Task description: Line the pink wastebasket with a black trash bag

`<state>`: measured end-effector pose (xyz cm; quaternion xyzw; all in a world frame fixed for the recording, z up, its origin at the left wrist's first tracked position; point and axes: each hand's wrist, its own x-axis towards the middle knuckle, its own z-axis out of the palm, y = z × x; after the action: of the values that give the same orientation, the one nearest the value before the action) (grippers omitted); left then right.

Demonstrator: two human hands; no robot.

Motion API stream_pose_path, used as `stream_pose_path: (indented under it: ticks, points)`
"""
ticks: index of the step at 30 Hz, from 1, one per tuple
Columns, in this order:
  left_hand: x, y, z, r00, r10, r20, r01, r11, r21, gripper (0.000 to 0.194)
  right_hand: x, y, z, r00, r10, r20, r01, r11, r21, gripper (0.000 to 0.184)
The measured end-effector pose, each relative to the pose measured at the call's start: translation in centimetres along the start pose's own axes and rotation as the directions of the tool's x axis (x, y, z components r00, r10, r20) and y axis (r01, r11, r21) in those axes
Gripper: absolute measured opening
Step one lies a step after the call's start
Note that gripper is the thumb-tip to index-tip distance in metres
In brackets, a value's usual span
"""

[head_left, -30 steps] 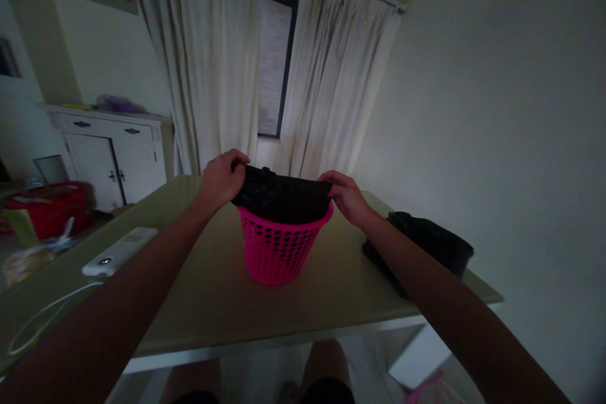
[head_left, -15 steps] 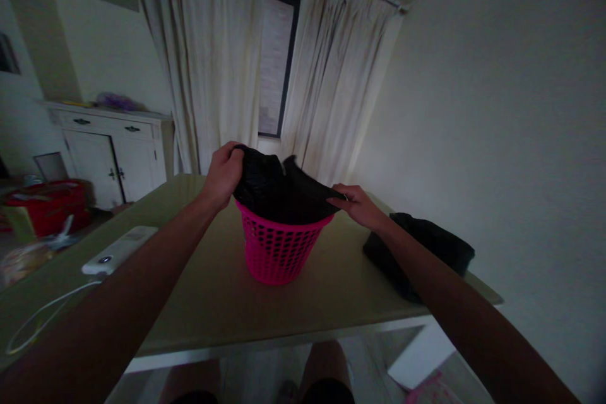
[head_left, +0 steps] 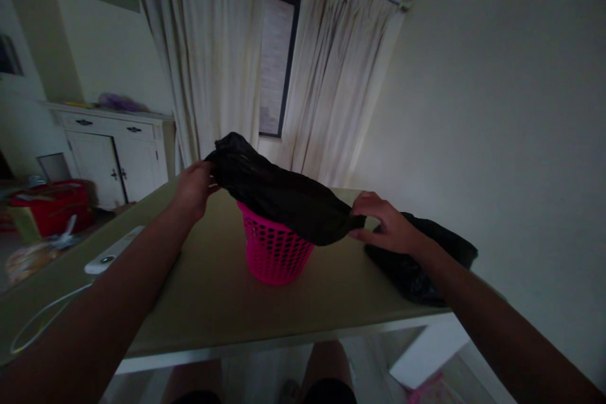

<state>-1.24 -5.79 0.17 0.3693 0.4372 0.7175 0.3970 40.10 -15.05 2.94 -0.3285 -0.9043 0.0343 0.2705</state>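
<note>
A pink perforated basket (head_left: 274,255) stands on the middle of the table (head_left: 222,303). Above it stretches a black plastic bag (head_left: 279,192), slanting down from left to right across the basket's rim. My left hand (head_left: 194,186) grips the bag's raised left end, fingers closed. My right hand (head_left: 386,227) pinches the bag's lower right end, just right of the basket. The basket's inside is hidden by the bag.
A pile of black bags (head_left: 426,259) lies at the table's right edge, under my right wrist. A white device (head_left: 113,249) with a white cable (head_left: 42,319) lies at the left. A white cabinet (head_left: 113,151), a red box (head_left: 45,205) and curtains (head_left: 222,57) stand beyond.
Both hands have drawn apart and stretched the bag: the left end went up and left, the right end down and right. The bag has lifted off the basket's rim.
</note>
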Motion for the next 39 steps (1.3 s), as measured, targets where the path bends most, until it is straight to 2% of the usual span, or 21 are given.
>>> stream_pose_path:
  ticks: [2,3,5,7,11,12,14,16,18,20,22,25,28,31,34,36,37,39]
  points:
    - [-0.3,-0.4,-0.3,0.991,-0.091,0.1,0.097,0.994,-0.055,0.018,-0.9,0.1,0.2,0.997,-0.026,0.076,0.035,0.992,-0.121,0.034]
    - [-0.5,-0.4,-0.2,0.984,-0.113,0.141,0.125,0.989,-0.082,0.025,-1.2,0.4,0.5,0.997,-0.007,0.079,0.019,0.989,-0.15,0.04]
    - [-0.9,0.0,0.4,0.971,-0.133,0.2,0.155,0.983,-0.102,0.034,-1.8,1.3,1.3,0.996,0.089,0.022,-0.083,0.98,-0.178,0.05]
    - [-1.3,0.5,1.1,0.952,-0.149,0.268,0.178,0.98,-0.087,0.038,-2.0,2.3,2.2,0.974,0.22,-0.055,-0.226,0.953,-0.202,0.052]
    - [-2.3,1.0,1.7,0.899,-0.115,0.422,0.136,0.991,-0.02,0.027,-1.7,3.5,4.2,0.904,0.4,-0.153,-0.424,0.887,-0.183,0.035]
    - [-2.7,0.9,1.7,0.887,-0.097,0.451,0.11,0.994,-0.003,0.024,-1.5,3.6,4.6,0.889,0.421,-0.179,-0.449,0.879,-0.161,0.04]
    - [-3.4,0.8,1.3,0.878,-0.052,0.475,0.046,0.999,0.024,0.018,-1.3,4.0,5.4,0.872,0.43,-0.236,-0.464,0.878,-0.116,0.063]
    - [-4.2,0.7,0.7,0.89,-0.007,0.456,0.0,1.0,0.016,0.016,-1.2,4.4,6.2,0.867,0.415,-0.276,-0.449,0.891,-0.07,0.089]
    - [-4.9,0.6,0.0,0.905,0.014,0.426,0.008,0.999,-0.049,0.025,-1.2,5.0,6.8,0.866,0.42,-0.27,-0.432,0.902,0.018,0.097]
    - [-5.6,0.5,-0.7,0.906,-0.007,0.424,0.067,0.99,-0.127,0.046,-0.9,5.6,7.3,0.851,0.464,-0.247,-0.436,0.885,0.163,0.085]
    - [-6.1,0.3,-1.4,0.9,-0.04,0.435,0.127,0.977,-0.173,0.057,-0.4,6.0,7.6,0.813,0.533,-0.235,-0.443,0.828,0.344,0.068]
    - [-6.5,-0.2,-2.2,0.89,-0.07,0.45,0.162,0.972,-0.17,0.045,0.6,6.0,7.8,0.735,0.645,-0.21,-0.456,0.699,0.551,0.058]
    - [-6.7,-1.0,-2.6,0.873,-0.077,0.482,0.155,0.98,-0.123,0.046,1.6,5.8,8.0,0.695,0.699,-0.166,-0.458,0.609,0.648,0.05]
    - [-6.4,-1.9,-2.3,0.909,-0.07,0.41,0.11,0.991,-0.076,0.051,2.3,5.9,8.4,0.646,0.75,-0.141,-0.422,0.505,0.753,0.035]
    - [-5.4,-3.0,-1.5,0.953,-0.107,0.283,0.13,0.99,-0.062,0.043,2.7,6.2,8.5,0.59,0.8,-0.108,-0.418,0.417,0.807,0.042]
    - [-4.4,-3.7,-0.8,0.967,-0.156,0.2,0.174,0.982,-0.074,0.032,2.8,6.5,8.3,0.599,0.8,-0.047,-0.445,0.38,0.811,0.054]
    - [-3.8,-3.9,-0.5,0.968,-0.186,0.17,0.201,0.977,-0.077,0.029,2.8,6.6,8.1,0.626,0.78,0.0,-0.458,0.368,0.809,0.064]
    - [-2.9,-4.3,0.1,0.956,-0.253,0.151,0.265,0.962,-0.07,0.026,2.5,6.7,7.9,0.714,0.694,0.095,-0.474,0.379,0.795,0.084]
